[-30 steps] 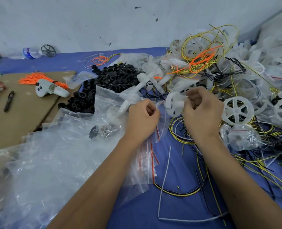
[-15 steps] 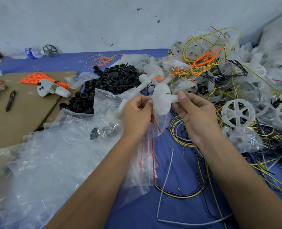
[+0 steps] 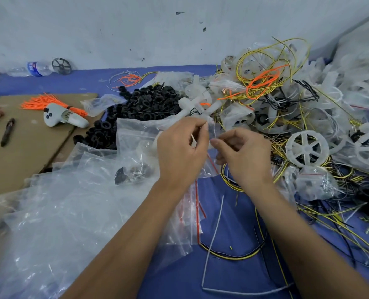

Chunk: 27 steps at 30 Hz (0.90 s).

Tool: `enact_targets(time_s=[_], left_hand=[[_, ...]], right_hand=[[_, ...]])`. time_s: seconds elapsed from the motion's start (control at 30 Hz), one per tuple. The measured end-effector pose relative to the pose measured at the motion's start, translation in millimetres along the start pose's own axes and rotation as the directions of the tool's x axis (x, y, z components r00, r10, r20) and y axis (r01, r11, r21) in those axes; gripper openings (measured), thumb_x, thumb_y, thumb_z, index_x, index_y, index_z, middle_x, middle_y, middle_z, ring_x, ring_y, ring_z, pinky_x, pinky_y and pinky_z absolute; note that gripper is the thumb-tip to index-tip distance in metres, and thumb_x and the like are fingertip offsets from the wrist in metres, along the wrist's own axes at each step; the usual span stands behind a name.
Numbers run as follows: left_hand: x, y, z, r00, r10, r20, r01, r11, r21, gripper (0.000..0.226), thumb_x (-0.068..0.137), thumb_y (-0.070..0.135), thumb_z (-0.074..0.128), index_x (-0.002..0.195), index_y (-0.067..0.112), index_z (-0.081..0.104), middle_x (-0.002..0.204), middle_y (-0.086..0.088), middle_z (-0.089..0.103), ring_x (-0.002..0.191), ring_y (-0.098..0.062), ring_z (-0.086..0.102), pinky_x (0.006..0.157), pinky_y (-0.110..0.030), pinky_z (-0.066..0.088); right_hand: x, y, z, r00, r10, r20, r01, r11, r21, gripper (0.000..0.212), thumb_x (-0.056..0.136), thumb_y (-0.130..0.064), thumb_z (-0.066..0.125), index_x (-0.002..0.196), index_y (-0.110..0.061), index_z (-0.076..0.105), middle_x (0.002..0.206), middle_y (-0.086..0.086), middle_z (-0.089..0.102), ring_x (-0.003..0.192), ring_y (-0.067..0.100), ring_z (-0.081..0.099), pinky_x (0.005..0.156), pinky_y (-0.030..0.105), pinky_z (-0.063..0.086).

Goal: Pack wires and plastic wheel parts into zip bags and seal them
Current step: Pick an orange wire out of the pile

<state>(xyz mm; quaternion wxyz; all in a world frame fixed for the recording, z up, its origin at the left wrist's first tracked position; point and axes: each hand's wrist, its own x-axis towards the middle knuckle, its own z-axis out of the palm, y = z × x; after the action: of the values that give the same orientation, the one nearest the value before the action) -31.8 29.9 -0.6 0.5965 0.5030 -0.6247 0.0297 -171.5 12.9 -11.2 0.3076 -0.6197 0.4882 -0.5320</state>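
My left hand (image 3: 182, 152) and my right hand (image 3: 244, 154) hold a clear zip bag (image 3: 210, 134) between them at mid-table, each pinching its top edge. The bag's contents are mostly hidden behind my fingers; a bit of white plastic shows by my left thumb. A white spoked wheel (image 3: 306, 148) lies just right of my right hand. Yellow, black and orange wires (image 3: 263, 80) tangle with more white wheel parts in a heap at the back right. Empty zip bags (image 3: 60, 212) are piled at the lower left.
A pile of black rings (image 3: 140, 111) sits behind my left hand. On the brown cardboard (image 3: 28, 152) lie a white controller (image 3: 64, 118), an orange wire bundle (image 3: 41, 102) and a pen (image 3: 7, 131). Loose wires (image 3: 233, 251) cross the blue cloth near me.
The white wheel part held in front of the bag is no longer visible. Both hands have come together at the bag's top edge and now pinch it.
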Motion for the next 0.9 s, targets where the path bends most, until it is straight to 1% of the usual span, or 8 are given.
enact_targets(time_s=[0.1,0.2,0.3,0.47,0.57,0.67,0.8,0.9], left_hand=[[-5,7,1,0.989,0.149,0.020,-0.150,0.986,0.074,0.006,0.092,0.009,0.068,0.088,0.010,0.074,0.080,0.005,0.069,0.067,0.001,0.047,0.066,-0.013,0.036],[-7,15,1,0.978,0.208,0.018,-0.208,0.978,0.024,0.007,0.092,0.008,0.068,0.091,0.007,0.075,0.083,0.000,0.072,0.071,-0.014,0.063,0.065,-0.023,0.048],[-7,19,1,0.975,0.221,-0.011,-0.221,0.975,0.004,0.007,0.092,0.006,0.068,0.091,0.005,0.076,0.081,-0.002,0.072,0.070,-0.018,0.064,0.063,-0.030,0.050],[-11,22,3,0.976,0.215,-0.022,-0.215,0.976,-0.009,0.006,0.090,0.000,0.070,0.089,0.003,0.076,0.082,-0.003,0.073,0.074,-0.014,0.064,0.071,-0.013,0.046],[-12,23,5,0.980,0.196,-0.021,-0.197,0.980,-0.041,0.007,0.090,0.000,0.069,0.088,0.003,0.075,0.082,-0.003,0.073,0.075,-0.011,0.062,0.073,-0.010,0.043],[-11,17,5,0.989,0.139,-0.055,-0.141,0.989,-0.043,0.006,0.089,0.001,0.070,0.088,0.005,0.074,0.081,0.000,0.073,0.075,-0.008,0.062,0.073,-0.009,0.043],[-10,5,7,0.997,-0.071,-0.012,0.068,0.988,-0.139,0.009,0.094,0.012,0.067,0.089,0.011,0.074,0.077,0.009,0.071,0.070,-0.008,0.065,0.067,-0.025,0.053],[-10,-3,12,0.987,-0.158,0.021,0.159,0.976,-0.147,0.011,0.094,0.014,0.067,0.085,0.020,0.071,0.071,0.014,0.068,0.066,-0.006,0.065,0.063,-0.022,0.051]], right_hand=[[-5,-2,9,0.994,-0.114,0.004,0.113,0.987,-0.118,0.011,0.085,-0.014,0.072,0.075,-0.015,0.069,0.060,-0.002,0.067,0.051,0.013,0.065,0.049,0.028,0.051],[-8,-2,17,0.993,-0.075,0.092,0.070,0.996,0.057,0.008,0.084,-0.006,0.065,0.077,-0.007,0.068,0.069,0.012,0.069,0.062,0.024,0.065,0.054,0.041,0.053],[-10,-4,20,0.988,-0.014,0.155,-0.023,0.972,0.232,0.002,0.086,-0.003,0.066,0.085,-0.002,0.067,0.078,0.017,0.071,0.070,0.014,0.063,0.060,0.043,0.053],[-12,-11,27,0.995,-0.029,0.092,0.004,0.966,0.259,0.014,0.072,-0.035,0.058,0.066,-0.024,0.065,0.065,-0.012,0.063,0.068,0.006,0.055,0.061,0.027,0.047],[-15,-13,29,0.988,-0.034,0.150,-0.007,0.964,0.267,0.030,0.093,-0.003,0.050,0.068,-0.013,0.063,0.058,-0.008,0.063,0.057,0.005,0.059,0.051,0.018,0.048],[-15,-10,26,0.925,0.008,0.380,-0.147,0.929,0.338,0.040,0.091,0.015,0.042,0.063,-0.007,0.061,0.051,0.002,0.060,0.046,0.016,0.057,0.040,0.025,0.041],[-9,-9,20,0.850,0.004,0.527,-0.068,0.992,0.102,0.035,0.076,0.020,0.035,0.076,0.003,0.065,0.057,0.014,0.065,0.050,0.015,0.058,0.045,0.025,0.045],[-5,-2,18,0.820,0.026,0.572,0.002,0.999,-0.048,0.034,0.079,0.017,0.038,0.086,-0.001,0.067,0.069,0.009,0.071,0.062,0.017,0.064,0.056,0.032,0.050]])
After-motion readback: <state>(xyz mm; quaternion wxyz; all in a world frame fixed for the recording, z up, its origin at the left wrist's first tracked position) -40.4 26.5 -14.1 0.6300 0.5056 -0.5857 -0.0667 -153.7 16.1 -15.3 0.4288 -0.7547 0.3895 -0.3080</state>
